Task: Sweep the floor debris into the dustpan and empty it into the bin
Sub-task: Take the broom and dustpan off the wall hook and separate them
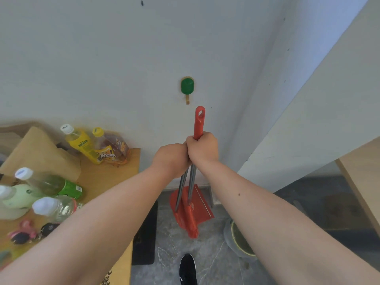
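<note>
A red dustpan and a red broom head stand together on the grey floor against the white wall. Two metal poles rise from them side by side. My right hand is closed around the red handle, whose end loop sticks up above my fist. My left hand grips the other pole right beside it, its handle end hidden in my fist. A bin with a yellow-green rim sits on the floor at the right, partly hidden by my right forearm.
A green wall hook is just above the handle's loop. A wooden table at the left carries several drink bottles and small items. A black mat lies beside it. My black shoe is below. A wooden board stands at right.
</note>
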`<state>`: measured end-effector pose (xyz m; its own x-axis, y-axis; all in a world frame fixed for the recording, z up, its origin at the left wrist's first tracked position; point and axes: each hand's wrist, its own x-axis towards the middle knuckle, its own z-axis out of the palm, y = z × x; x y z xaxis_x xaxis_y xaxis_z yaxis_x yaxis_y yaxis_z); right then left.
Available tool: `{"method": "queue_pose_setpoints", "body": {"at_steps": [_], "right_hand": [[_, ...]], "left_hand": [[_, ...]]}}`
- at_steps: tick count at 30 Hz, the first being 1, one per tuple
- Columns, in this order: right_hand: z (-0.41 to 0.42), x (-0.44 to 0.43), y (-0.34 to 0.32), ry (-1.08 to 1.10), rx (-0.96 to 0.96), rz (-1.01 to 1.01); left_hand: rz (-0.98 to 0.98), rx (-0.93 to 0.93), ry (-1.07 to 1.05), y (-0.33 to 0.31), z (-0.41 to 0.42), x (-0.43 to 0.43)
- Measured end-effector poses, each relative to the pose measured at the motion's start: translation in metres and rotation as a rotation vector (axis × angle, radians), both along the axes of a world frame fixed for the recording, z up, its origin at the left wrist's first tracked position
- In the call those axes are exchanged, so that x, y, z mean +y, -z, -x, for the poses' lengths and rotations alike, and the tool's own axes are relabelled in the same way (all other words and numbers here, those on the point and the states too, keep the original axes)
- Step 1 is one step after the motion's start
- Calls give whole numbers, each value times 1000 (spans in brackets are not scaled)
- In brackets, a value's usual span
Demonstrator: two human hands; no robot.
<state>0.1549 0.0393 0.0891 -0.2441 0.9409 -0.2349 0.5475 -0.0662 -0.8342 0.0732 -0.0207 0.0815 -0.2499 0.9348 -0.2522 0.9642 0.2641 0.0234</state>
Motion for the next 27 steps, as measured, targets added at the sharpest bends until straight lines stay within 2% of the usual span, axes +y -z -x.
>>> {"method": "queue_pose_setpoints", "body": {"at_steps": [3,7,14,19,21,23,27], "right_hand": [[-11,-10,-9,42,17,1],[-41,-6,-27,126,2,-11],[-79,-37,-44,-20,-25,-44],[-120,-66,-47,-123,-171,4],[-138,-80,-48,-162,-239,43],[-159,-96,-49,-177,-226,141],[-204,-129,-43,-248,10,438]], "left_hand": [[-44,-3,-38,-6,-20,-11],[-169,-124,-54,-9,-31,-39],[-181,-159,-152,-15,-47,-72],[-127,-154,-233,-15,-82,-108],[-128,-205,-317,-13,-100,-124],[-120,-261,-381,-11,-117,-142],[-41,-235,-469,-11,-152,-183]]}}
